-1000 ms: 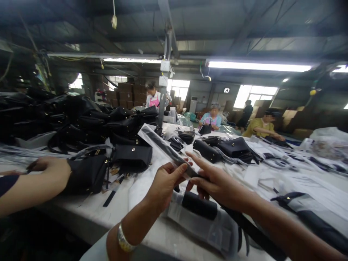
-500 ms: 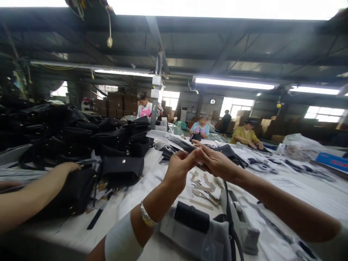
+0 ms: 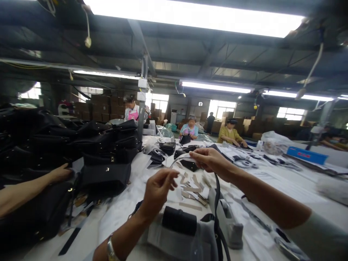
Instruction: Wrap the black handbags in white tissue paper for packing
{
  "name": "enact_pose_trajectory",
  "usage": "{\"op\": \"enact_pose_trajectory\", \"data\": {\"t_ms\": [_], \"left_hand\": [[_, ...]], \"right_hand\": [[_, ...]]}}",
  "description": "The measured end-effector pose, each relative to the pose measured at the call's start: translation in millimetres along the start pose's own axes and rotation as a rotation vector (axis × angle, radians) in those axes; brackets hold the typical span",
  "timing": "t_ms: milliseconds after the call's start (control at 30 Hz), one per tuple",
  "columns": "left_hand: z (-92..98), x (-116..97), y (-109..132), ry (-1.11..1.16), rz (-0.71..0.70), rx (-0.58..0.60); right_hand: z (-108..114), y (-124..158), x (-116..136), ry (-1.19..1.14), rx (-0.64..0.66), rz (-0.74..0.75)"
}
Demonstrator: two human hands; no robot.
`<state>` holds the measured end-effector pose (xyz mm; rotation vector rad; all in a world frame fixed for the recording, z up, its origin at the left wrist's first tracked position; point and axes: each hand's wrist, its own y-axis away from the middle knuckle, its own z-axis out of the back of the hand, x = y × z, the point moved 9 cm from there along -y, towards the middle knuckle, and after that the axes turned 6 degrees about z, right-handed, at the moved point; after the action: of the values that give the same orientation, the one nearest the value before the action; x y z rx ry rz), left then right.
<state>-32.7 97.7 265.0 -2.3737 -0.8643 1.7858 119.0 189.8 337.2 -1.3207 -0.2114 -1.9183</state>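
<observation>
My right hand is raised over the table, its thumb and fingertips pinched on a thin pale strip that curves out to the left. Lower and to the left, my left hand is apart from the strip, with loosely bent fingers and nothing visible in them. Below both hands lies a black handbag part with a rolled flap, partly covered by pale translucent wrapping. A dark strap runs along its right side. Beside that strap is a grey tape dispenser-like object.
Black handbags are heaped on the left, where a co-worker's hand reaches in. Brown paper scraps lie mid-table. A blue box stands at right. Several people sit or stand across the table, near a post.
My hands, together on the strip before, have separated. My left hand has let go and dropped down and left; my right hand keeps the strip. The view has shifted right.
</observation>
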Motion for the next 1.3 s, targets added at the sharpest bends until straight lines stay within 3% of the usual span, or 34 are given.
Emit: {"op": "enact_pose_trajectory", "data": {"t_ms": [67,100,267,400,467,567,733,833,933,1000,1067,1100,1200,1267,1300], "left_hand": [[29.0,3,-1,0.016,-0.020,-0.112],[35.4,8,-3,0.003,-0.008,-0.107],[20.4,61,-14,-0.007,0.247,0.163],[28.4,78,-18,0.048,0.341,0.197],[45.5,68,-24,0.097,0.327,0.160],[75.7,33,-35,0.206,0.273,0.075],[115.8,-32,-47,0.301,0.159,-0.106],[134.4,-44,-47,0.257,0.123,-0.157],[157.4,-37,-44,0.145,0.092,-0.223],[167.9,-28,-41,0.033,0.100,-0.264],[168.0,-22,-37,-0.062,0.111,-0.286],[161.7,-23,-35,-0.135,0.096,-0.267],[118.2,-42,-31,-0.514,-0.063,-0.083],[88.4,-55,-25,-0.748,-0.190,0.040],[79.8,-60,-23,-0.820,-0.240,0.064]], "right_hand": [[4,0,-3,-0.126,0.005,-0.019],[5,0,-4,-0.180,0.011,-0.018],[7,-2,0,-0.389,0.048,0.034],[27,8,-9,-0.431,-0.028,0.050],[38,18,-22,-0.410,-0.071,0.058],[43,36,-58,-0.290,-0.110,0.015],[23,70,-131,-0.130,-0.110,-0.094],[14,88,-162,-0.049,-0.088,-0.119],[23,88,-171,0.071,-0.103,-0.126],[40,76,-149,0.252,-0.223,-0.076],[48,56,-95,0.470,-0.367,0.084],[41,45,-59,0.552,-0.403,0.221],[-16,16,45,0.726,-0.302,0.642],[-60,-3,87,0.775,-0.134,0.770],[-74,-13,97,0.767,-0.075,0.738]]}}
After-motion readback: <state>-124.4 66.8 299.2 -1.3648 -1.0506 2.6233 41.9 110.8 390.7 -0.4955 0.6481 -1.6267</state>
